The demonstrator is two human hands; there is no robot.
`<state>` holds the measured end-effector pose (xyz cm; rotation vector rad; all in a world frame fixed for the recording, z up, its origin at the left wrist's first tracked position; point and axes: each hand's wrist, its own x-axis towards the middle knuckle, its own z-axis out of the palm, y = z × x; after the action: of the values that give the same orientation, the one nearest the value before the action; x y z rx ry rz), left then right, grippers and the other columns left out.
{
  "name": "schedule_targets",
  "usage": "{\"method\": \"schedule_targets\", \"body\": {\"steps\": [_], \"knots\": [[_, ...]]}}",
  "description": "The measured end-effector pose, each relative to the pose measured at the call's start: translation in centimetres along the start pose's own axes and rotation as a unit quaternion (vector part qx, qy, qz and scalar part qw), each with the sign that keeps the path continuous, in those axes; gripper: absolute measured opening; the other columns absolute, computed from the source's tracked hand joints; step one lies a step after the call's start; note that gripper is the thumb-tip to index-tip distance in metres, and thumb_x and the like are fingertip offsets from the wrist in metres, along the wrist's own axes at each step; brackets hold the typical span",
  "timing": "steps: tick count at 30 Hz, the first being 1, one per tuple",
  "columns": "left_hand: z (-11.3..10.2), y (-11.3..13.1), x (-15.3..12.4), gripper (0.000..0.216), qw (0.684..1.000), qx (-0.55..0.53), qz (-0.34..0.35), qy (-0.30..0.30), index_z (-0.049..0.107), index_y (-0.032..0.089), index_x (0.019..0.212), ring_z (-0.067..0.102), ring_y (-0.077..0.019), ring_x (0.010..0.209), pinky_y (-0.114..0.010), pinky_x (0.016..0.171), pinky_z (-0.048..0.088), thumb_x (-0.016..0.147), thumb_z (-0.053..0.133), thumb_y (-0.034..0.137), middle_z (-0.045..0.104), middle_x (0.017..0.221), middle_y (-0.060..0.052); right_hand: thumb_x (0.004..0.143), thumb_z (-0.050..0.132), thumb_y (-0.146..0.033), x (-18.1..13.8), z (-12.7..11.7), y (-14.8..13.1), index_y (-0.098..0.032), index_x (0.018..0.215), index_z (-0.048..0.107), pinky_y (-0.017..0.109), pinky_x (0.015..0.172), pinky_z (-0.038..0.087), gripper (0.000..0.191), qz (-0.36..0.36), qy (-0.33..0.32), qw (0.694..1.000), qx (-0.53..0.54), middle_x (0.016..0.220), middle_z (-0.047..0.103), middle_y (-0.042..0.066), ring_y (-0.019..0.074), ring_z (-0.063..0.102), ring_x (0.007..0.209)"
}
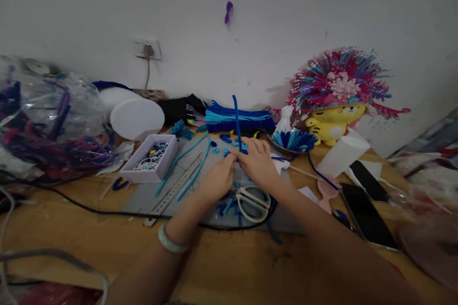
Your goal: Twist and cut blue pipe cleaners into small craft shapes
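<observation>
A dark blue pipe cleaner [236,115] rises nearly upright from between my two hands, over a grey mat [141,200]. My right hand [258,162] pinches its lower part. My left hand [219,176] is closed at the same spot, thumb and fingertips pressed together against the right fingertips; the pipe cleaner's lower end is hidden there. White-handled scissors [253,204] lie just below my hands, among short blue cut pieces [227,207]. To the left are a metal ruler [181,186] and light blue pipe cleaners [195,178]. Small blue pieces [215,150] lie behind my hands.
A white box of beads [171,157] stands left, near white foam discs [138,118]. Bundled blue pipe cleaners [238,119] lie at the wall. Right are a bowl of blue pieces [295,140], a yellow plush toy [331,124] and phones [368,214]. A black cable [107,212] crosses the front.
</observation>
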<state>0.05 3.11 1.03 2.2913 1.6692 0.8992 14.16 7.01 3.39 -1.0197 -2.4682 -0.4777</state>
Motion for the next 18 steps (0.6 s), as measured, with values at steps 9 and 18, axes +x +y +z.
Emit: {"method": "schedule_targets", "body": {"steps": [9,18], "knots": [[0.8,1.2,-0.6,0.023,0.985,0.072,0.153,-0.026,0.054,0.015,0.096,0.059,-0.0182,0.083,-0.032,0.076,0.046,0.086,0.035,0.023,0.064,0.09,-0.009,0.081,0.044,-0.016,-6.0,-1.8,0.6,-0.025,0.104,0.06,0.042,0.088,0.022,0.029,0.107,0.033,0.992,-0.054,0.108,0.055,0.007,0.0238,0.04,0.102],[0.5,-0.6,0.0,0.024,0.976,0.137,0.141,-0.097,0.057,0.016,0.094,0.057,-0.0198,0.086,-0.034,0.078,0.044,0.084,0.036,0.02,0.064,0.09,-0.008,0.085,0.036,-0.022,-6.2,-1.1,-0.6,-0.02,0.118,0.05,0.026,0.066,0.042,0.037,0.119,-0.137,0.982,0.055,0.1,0.06,0.007,0.0173,0.057,0.081]]}}
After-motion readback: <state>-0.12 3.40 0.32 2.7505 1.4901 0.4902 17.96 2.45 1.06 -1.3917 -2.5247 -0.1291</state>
